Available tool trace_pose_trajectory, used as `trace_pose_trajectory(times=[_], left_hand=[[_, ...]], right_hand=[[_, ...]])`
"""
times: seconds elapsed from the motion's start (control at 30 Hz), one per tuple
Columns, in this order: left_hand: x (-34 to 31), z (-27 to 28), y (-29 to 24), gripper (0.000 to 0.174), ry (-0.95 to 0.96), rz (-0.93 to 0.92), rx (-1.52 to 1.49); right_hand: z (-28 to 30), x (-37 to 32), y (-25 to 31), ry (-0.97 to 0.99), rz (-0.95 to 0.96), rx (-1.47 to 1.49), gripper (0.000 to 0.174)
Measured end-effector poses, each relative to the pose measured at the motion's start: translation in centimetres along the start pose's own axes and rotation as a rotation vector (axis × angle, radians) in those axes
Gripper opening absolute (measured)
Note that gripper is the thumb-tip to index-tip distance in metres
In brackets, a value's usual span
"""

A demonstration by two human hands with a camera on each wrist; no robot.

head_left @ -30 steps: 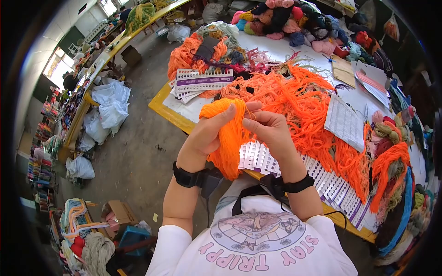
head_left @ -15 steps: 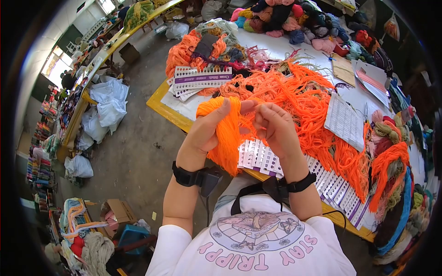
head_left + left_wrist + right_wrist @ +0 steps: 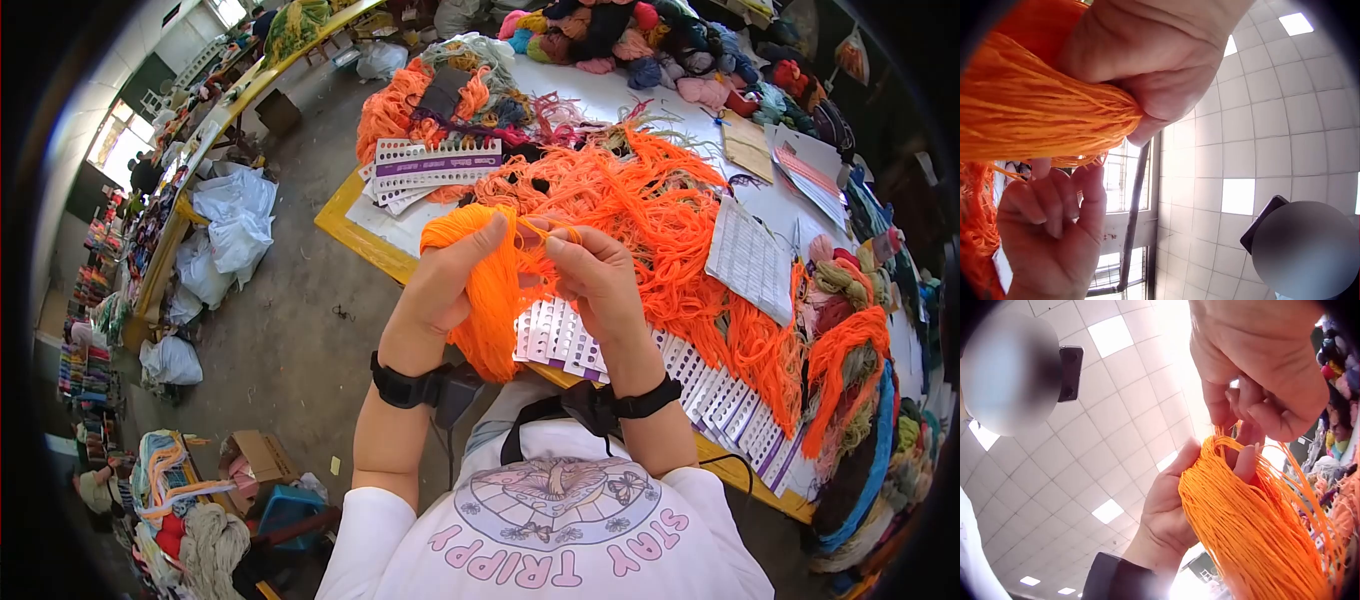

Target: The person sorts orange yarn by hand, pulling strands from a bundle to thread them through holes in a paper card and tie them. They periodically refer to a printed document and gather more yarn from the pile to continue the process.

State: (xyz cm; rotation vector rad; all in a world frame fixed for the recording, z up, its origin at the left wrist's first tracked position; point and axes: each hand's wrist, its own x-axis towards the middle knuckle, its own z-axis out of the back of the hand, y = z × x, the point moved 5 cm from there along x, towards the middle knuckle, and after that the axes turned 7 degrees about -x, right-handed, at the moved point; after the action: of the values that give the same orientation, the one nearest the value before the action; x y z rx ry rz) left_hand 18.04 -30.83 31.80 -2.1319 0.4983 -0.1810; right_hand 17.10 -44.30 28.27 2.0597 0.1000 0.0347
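Observation:
An orange skein of yarn [image 3: 488,315] hangs over the left hand [image 3: 446,283], whose thumb lies across its front. The right hand [image 3: 600,285] is just right of the skein and pinches a few orange strands between thumb and fingertips. In the right wrist view, the skein [image 3: 1241,519] fans downward from its gathered top, where the fingers of the right hand [image 3: 1260,369] hold strands above the left hand [image 3: 1169,512]. The left wrist view shows the skein [image 3: 1041,112] bunched against the left hand [image 3: 1154,56], the right hand [image 3: 1054,231] below it.
A tangled orange yarn pile [image 3: 650,220] covers the middle of the table [image 3: 365,235]. Colour cards [image 3: 437,165] lie at its left corner, with more cards [image 3: 715,400] along the near edge. A printed sheet [image 3: 748,262] rests on the pile's right; coloured yarn balls [image 3: 590,35] sit behind.
The hands and skein have shifted slightly left in the head view. The right hand's fingers moved off the skein's top and back, and an orange strand now runs between the two hands.

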Motion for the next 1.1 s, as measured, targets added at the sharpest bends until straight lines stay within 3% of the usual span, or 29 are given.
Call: trace_pose_trajectory(times=[0.33,0.5,0.63,0.73,0.83,1.1], left_hand=[[0.9,0.3,0.8,0.023,-0.071,-0.019,-0.028],[1.3,0.6,1.2,0.02,-0.098,-0.01,-0.013],[1.4,1.0,1.5,0.025,-0.09,-0.03,-0.054],[1.4,1.0,1.6,0.031,-0.125,-0.001,-0.088],[1.1,0.9,1.1,0.037,-0.11,0.031,-0.057],[1.0,0.5,1.3,0.038,-0.055,0.09,-0.101]], right_hand=[[-0.9,-0.4,0.8,0.009,0.111,-0.204,0.012],[-1.1,-0.2,0.9,-0.009,0.117,-0.077,0.014],[-0.7,0.8,-0.6,0.018,0.127,-0.379,0.014],[-1.2,0.7,0.0,-0.04,0.054,-0.184,0.015],[-0.8,1.2,-0.7,0.03,-0.062,0.029,0.016],[-1.2,0.9,-0.7,0.047,0.032,-0.224,0.018]])
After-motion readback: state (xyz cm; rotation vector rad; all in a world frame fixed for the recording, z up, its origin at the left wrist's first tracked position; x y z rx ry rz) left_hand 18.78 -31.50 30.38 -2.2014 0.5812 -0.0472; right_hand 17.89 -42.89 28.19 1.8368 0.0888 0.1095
